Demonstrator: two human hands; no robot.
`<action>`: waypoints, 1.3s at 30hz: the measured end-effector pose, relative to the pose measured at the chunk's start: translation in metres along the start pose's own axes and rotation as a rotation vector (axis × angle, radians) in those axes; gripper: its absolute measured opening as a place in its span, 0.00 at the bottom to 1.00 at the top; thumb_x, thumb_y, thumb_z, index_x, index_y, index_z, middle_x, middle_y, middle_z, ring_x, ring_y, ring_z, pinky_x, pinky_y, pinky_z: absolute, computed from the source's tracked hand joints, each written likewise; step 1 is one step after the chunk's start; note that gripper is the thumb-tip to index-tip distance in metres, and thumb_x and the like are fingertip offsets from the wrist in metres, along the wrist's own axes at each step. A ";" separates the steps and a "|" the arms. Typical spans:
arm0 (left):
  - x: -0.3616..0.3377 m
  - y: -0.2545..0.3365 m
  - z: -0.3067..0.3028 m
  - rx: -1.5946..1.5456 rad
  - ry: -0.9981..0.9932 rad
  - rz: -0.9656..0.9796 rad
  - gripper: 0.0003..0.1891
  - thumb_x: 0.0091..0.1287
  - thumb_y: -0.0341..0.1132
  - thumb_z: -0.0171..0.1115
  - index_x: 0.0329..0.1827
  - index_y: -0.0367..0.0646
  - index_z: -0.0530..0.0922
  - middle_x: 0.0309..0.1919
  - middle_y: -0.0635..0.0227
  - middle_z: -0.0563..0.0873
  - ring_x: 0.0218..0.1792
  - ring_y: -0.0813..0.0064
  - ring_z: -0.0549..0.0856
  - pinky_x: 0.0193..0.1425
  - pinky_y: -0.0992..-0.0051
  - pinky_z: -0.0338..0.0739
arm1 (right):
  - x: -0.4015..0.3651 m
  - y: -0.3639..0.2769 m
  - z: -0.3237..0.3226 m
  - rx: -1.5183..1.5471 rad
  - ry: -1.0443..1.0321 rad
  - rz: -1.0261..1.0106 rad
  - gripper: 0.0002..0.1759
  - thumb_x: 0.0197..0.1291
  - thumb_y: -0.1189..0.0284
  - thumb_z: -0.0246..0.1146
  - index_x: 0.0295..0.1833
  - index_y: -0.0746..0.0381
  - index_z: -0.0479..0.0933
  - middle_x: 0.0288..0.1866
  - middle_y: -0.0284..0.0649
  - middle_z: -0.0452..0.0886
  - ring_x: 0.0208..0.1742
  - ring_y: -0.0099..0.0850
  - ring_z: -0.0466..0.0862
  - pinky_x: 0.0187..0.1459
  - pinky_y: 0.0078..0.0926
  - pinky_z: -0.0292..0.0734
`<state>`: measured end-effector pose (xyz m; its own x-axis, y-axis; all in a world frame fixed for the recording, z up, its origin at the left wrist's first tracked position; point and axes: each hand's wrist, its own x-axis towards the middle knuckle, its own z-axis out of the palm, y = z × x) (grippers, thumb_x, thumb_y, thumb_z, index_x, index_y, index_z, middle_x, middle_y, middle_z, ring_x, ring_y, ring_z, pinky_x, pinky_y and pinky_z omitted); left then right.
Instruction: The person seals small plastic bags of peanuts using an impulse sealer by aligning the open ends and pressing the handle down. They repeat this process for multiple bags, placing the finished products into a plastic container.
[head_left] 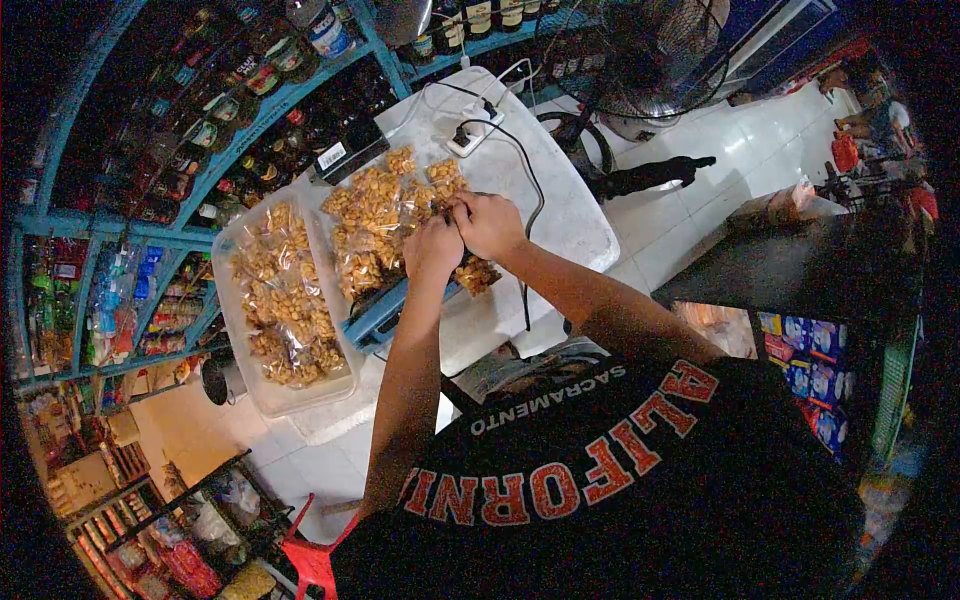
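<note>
Curling left fingers and right fingers over the blue device, probably to steady the snack bag, with closure and grip unclear.

Blue shelves line walls above pale tiled floor.

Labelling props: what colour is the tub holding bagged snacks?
Translucent whitish tub; head view.

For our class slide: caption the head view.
Left hand and right hand close together among clear plastic bags of golden-brown snacks on a white table.
</note>
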<state>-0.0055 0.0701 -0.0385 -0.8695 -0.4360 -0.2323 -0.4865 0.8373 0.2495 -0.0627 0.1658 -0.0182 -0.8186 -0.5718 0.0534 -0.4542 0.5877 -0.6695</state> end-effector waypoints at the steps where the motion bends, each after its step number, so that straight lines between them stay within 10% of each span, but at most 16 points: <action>1: -0.003 0.003 -0.005 -0.036 0.003 -0.026 0.20 0.58 0.43 0.39 0.35 0.37 0.76 0.37 0.49 0.79 0.42 0.52 0.78 0.47 0.60 0.70 | 0.000 0.000 0.000 0.013 -0.001 -0.002 0.16 0.53 0.62 0.47 0.33 0.60 0.75 0.29 0.49 0.78 0.33 0.47 0.78 0.38 0.42 0.72; 39: -0.006 0.010 -0.014 0.165 -0.010 0.067 0.16 0.57 0.39 0.42 0.35 0.41 0.78 0.37 0.56 0.80 0.41 0.57 0.78 0.46 0.59 0.70 | 0.001 0.005 0.003 -0.007 0.011 -0.023 0.12 0.51 0.66 0.48 0.33 0.59 0.74 0.26 0.48 0.77 0.29 0.46 0.77 0.32 0.41 0.72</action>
<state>-0.0066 0.0760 -0.0212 -0.8979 -0.3751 -0.2302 -0.4066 0.9073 0.1076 -0.0649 0.1662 -0.0237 -0.8116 -0.5791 0.0765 -0.4754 0.5788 -0.6625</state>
